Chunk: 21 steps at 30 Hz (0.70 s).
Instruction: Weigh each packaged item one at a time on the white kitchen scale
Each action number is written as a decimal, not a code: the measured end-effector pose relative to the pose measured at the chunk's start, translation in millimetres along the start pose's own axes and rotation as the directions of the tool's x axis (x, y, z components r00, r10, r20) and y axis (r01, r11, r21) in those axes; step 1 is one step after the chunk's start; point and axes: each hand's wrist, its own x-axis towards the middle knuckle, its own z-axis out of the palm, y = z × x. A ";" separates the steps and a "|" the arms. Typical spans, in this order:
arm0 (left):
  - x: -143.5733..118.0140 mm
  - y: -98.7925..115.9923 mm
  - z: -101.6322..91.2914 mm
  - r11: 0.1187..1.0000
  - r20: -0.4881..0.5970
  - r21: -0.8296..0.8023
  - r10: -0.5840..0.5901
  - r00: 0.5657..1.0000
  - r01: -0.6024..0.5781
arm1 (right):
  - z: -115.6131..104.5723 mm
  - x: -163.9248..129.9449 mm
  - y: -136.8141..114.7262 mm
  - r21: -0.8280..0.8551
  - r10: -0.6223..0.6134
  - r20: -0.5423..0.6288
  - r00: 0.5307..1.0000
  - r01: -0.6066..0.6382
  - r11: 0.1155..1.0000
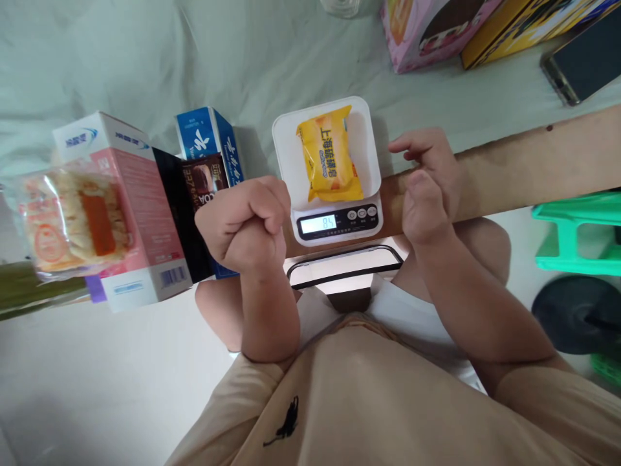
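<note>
Yellow packet [330, 155] lies on scale [371, 139] between fingers; left [245, 223] fisted, seemingly empty; right [427, 188] loosely open.

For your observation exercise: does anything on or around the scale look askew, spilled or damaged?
Only slightly: the yellow packet lies tilted on the white scale, not square to it. Nothing spilled or torn; both hands are off it.

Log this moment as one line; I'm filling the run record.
left hand: fisted, empty | right hand: open, beside white digital kitchen scale | yellow plastic-wrapped packet: on scale, untouched

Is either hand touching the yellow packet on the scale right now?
No. The yellow packet lies alone on the scale, with the left hand and right hand beside it.
</note>
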 end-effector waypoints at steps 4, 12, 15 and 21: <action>2.0 5.3 4.3 0.996 -0.135 0.017 -0.087 0.987 0.090 | 0.6 -0.6 0.7 -0.027 0.012 0.002 1.000 -0.012 1.000; 1.7 -5.5 -8.4 0.961 -0.104 0.165 -0.206 0.973 0.221 | 5.4 -2.5 -1.7 0.012 -0.004 0.022 1.000 0.004 1.000; 1.1 -5.7 -11.0 0.969 -0.109 0.136 -0.191 0.975 0.205 | 8.9 -1.9 -3.4 0.003 -0.018 0.022 1.000 0.018 1.000; -4.9 9.9 -4.8 0.958 -0.085 0.119 -0.252 0.964 0.261 | 11.3 -1.2 -7.6 -0.054 -0.054 0.047 0.997 0.056 0.997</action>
